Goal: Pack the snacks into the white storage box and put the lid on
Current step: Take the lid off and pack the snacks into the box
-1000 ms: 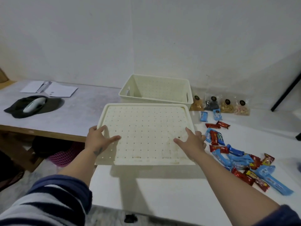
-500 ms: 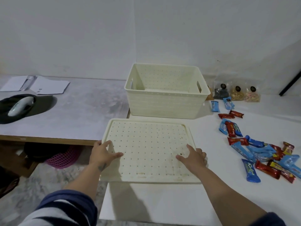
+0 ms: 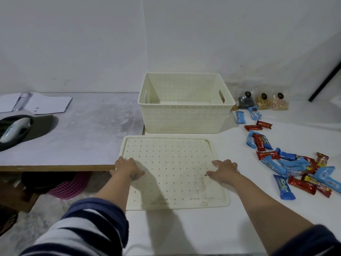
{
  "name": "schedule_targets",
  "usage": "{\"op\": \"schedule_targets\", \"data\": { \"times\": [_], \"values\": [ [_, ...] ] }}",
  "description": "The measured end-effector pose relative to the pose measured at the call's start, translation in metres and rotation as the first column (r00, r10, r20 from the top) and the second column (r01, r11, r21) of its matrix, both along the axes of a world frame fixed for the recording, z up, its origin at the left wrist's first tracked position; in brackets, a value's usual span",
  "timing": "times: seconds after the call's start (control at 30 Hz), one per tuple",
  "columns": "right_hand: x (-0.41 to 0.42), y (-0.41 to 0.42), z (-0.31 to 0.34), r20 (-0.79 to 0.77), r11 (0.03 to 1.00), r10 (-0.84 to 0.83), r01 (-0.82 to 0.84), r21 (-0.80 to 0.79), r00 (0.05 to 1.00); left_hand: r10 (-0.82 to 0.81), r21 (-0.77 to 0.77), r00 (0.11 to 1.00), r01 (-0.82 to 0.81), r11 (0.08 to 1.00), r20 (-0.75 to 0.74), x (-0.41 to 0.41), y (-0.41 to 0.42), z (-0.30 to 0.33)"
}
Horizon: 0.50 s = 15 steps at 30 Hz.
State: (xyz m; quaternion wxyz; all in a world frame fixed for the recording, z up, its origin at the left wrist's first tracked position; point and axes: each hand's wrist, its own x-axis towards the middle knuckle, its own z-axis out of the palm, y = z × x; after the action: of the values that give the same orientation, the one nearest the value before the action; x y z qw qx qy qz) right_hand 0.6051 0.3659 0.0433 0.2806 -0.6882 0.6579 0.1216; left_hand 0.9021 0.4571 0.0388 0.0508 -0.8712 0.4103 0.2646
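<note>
The white storage box [image 3: 184, 117] stands open and holds nothing, at the back of the white table. Its perforated lid [image 3: 171, 163] lies flat on the table just in front of it. My left hand [image 3: 127, 168] grips the lid's left edge, thumb on top. My right hand [image 3: 224, 170] holds the lid's right edge the same way. Blue and red snack bars [image 3: 287, 163] lie scattered to the right of the lid. Three clear snack bags [image 3: 263, 101] stand against the wall, right of the box.
A grey desk [image 3: 83, 137] adjoins the white table [image 3: 184, 228] on the left, carrying papers [image 3: 36, 103] and a mouse on a dark pad [image 3: 16, 128]. A pink mesh basket [image 3: 70, 185] sits under the desk. A black bar [image 3: 326, 80] leans at the far right.
The lid has come down from in front of the box to lie flat on the table, nearer to me. Both hands stayed on its edges.
</note>
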Motion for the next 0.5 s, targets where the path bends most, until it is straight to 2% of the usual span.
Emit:
{"op": "schedule_targets", "data": {
  "times": [0.07,0.2,0.3,0.5],
  "values": [
    [-0.01,-0.007,0.013,0.013,0.999,0.015,-0.015,0.029,1.0,-0.115,0.024,0.993,0.115,0.993,-0.016,-0.016,-0.021,0.014],
    [-0.04,-0.022,0.039,0.072,0.997,0.045,-0.049,0.057,0.996,-0.327,-0.044,0.925,0.325,0.945,-0.192,-0.07,-0.064,0.043],
    [-0.067,-0.035,0.057,0.094,0.998,0.018,-0.023,0.054,0.995,-0.411,-0.098,0.876,0.4,0.911,-0.25,-0.11,-0.098,0.053],
    [-0.124,-0.091,0.073,0.04,1.0,0.013,-0.015,0.026,0.999,-0.531,-0.195,0.803,0.495,0.847,-0.271,-0.193,-0.171,0.064]
  ]
}}
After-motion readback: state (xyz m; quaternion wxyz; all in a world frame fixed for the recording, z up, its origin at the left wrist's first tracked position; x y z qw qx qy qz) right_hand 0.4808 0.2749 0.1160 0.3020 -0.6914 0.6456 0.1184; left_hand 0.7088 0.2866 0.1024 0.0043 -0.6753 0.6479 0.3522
